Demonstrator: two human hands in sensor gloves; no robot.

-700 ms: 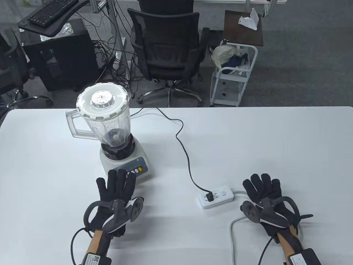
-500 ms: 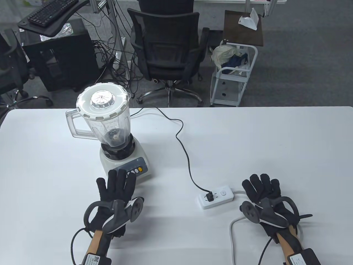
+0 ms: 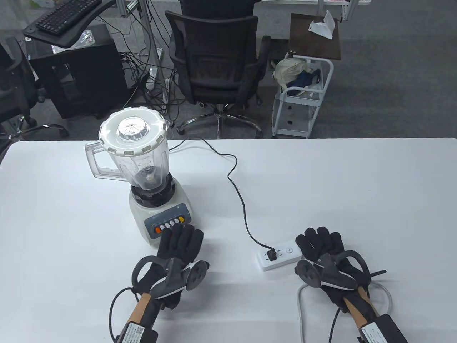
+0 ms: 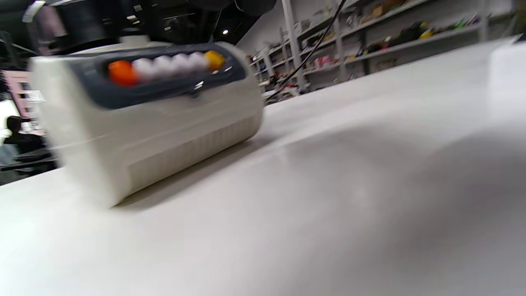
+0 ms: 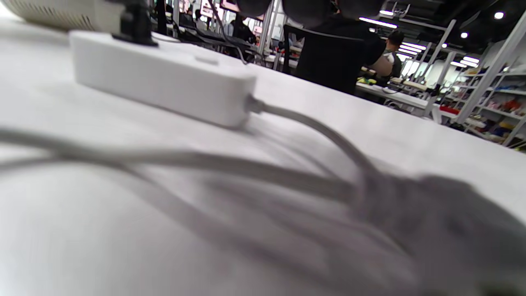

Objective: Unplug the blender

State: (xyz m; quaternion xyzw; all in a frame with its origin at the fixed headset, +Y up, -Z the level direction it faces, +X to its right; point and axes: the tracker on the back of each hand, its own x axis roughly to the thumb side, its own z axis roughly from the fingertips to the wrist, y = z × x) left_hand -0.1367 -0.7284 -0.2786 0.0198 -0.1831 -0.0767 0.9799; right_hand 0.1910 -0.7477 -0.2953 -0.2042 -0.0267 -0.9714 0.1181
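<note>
Not unplugged yet, basically nothing done so far. Black plug [image 3: 272, 254] sitting fully in the white power strip [image 3: 278, 255], with the black cord [image 3: 238, 193] looping back across the table [image 3: 357, 185] to the blender [image 3: 142, 178], which stands upright toward the back left.

Left hand [image 3: 178, 246] lying flat on the table just in front of the blender's button panel, fingers spread and reaching toward the buttons, not gripping anything; can't tell for sure whether the fingertips actually touch the base. Right hand [image 3: 323, 250] resting flat too, fingers loosely open, just beside the switch end of the strip and over its white cable [image 3: 303, 307]. Holding nothing as far as can be seen. From the right wrist view, strip [image 5: 160, 78] and plug [image 5: 133, 22] close by, a bit blurry.

Still left to do, by the look of it: steady the strip, pinch the plug body, pull it straight out. Probably best to grab the plug and not yank the cord, since the strip is light and could just slide along.
</note>
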